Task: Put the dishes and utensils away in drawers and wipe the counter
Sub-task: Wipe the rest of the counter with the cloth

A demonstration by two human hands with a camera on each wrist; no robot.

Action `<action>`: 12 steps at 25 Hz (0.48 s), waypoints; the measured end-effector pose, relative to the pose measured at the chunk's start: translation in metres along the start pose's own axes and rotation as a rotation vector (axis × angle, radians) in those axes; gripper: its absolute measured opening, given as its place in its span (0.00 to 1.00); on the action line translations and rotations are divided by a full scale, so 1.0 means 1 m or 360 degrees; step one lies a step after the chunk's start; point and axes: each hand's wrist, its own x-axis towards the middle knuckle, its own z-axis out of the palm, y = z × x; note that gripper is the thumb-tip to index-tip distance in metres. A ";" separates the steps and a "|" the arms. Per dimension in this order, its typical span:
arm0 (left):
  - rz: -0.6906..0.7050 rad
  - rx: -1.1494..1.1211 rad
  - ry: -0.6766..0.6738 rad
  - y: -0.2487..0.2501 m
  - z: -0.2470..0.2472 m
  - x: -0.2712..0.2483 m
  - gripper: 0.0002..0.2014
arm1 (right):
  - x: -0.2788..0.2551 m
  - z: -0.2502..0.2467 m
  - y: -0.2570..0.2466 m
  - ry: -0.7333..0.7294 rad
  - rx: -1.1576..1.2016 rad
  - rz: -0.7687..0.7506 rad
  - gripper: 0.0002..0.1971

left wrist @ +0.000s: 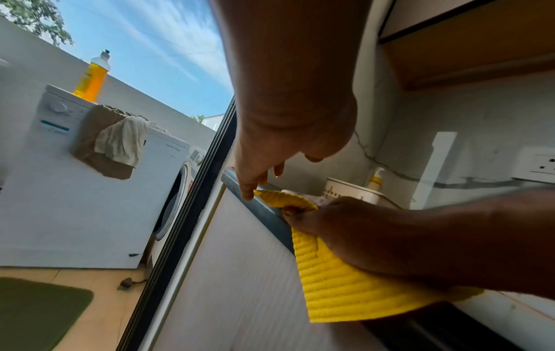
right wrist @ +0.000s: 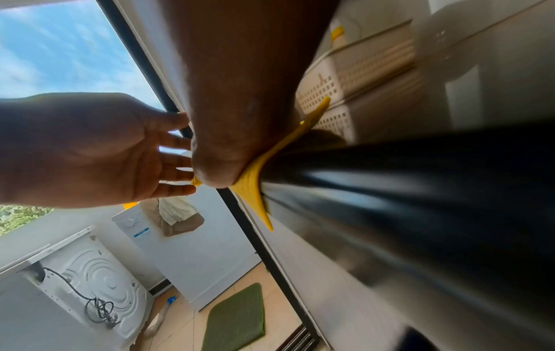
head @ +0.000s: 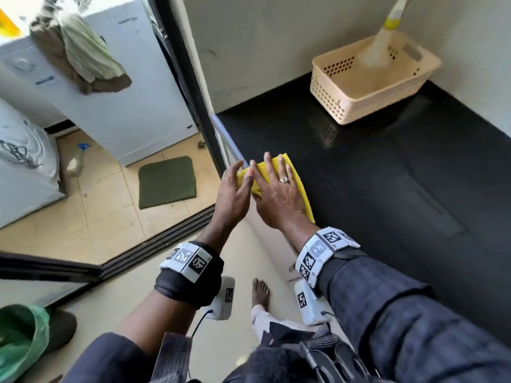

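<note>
1. Yellow ribbed cloth [head: 293, 186] is laid on the black counter [head: 387, 167], at its left front corner, and a part of it hangs over the front edge
2. The cloth is pressed flat by the right hand [head: 276, 197], whose fingers are stretched out on top of it; a ring is seen on one finger. In the left wrist view the thumb of this hand is seen at the folded edge of the cloth, but it cannot be told if the cloth is pinched there
3. The left hand [head: 233, 194] is held just beside the corner of the counter, palm turned toward the cloth, with the fingers straight and spread; nothing is held in it. Its fingertips [left wrist: 247, 196] are seen very near to the corner of the cloth, and contact cannot be confirmed
4. A beige perforated basket [head: 367, 87] is placed at the back of the counter, near the wall, well apart from the cloth. A pale bottle [head: 378, 48] with a yellow band is standing inside it
5. Beyond the sliding door frame a white washing machine [head: 143, 106] with cloths draped on it and a green mat [head: 166, 181] on the tiled floor are seen
</note>
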 end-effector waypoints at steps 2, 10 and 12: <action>0.0008 0.0001 0.0124 0.006 -0.012 0.052 0.22 | 0.051 -0.001 -0.006 0.0012 0.0001 -0.0043 0.35; 0.0147 0.0065 0.0445 0.018 -0.009 0.157 0.12 | 0.161 -0.014 -0.008 0.0142 0.0025 0.0150 0.36; 0.0128 0.0074 0.0357 0.023 0.001 0.167 0.14 | 0.168 -0.017 -0.004 0.0134 0.0043 0.0240 0.35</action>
